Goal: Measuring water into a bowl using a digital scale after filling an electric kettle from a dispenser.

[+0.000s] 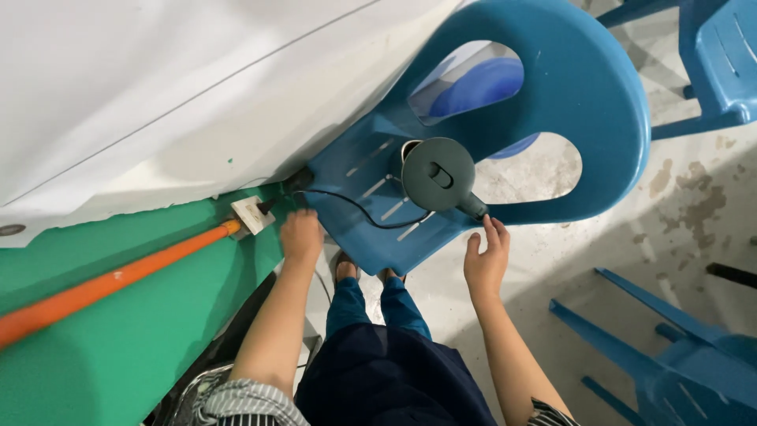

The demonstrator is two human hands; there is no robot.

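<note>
1. Kettle (pixel 438 175), dark grey with a round lid, stands on the seat of a blue plastic chair (pixel 583 87), just at the seat's front edge, with its handle jutting toward five o'clock.
2. Right hand (pixel 485 256) is open, fingers spread and straight, its fingertips (pixel 490 225) just below the kettle's handle; I cannot tell whether they touch it. It grips nothing.
3. Left hand (pixel 302 235) is loosely curled at the chair seat's near corner, at about eight o'clock from the kettle. It sits beside a black cord (pixel 359 207), and whether it pinches the cord is hidden.
4. That cord runs from under the kettle across the slotted seat to a white wall socket (pixel 252 214) at nine o'clock of the left hand.
5. An orange pipe (pixel 118 276) lies along the green wall (pixel 118 355), ending at the socket.
6. More blue chairs (pixel 678 363) stand on the stained concrete floor (pixel 678 213) at three to five o'clock.
</note>
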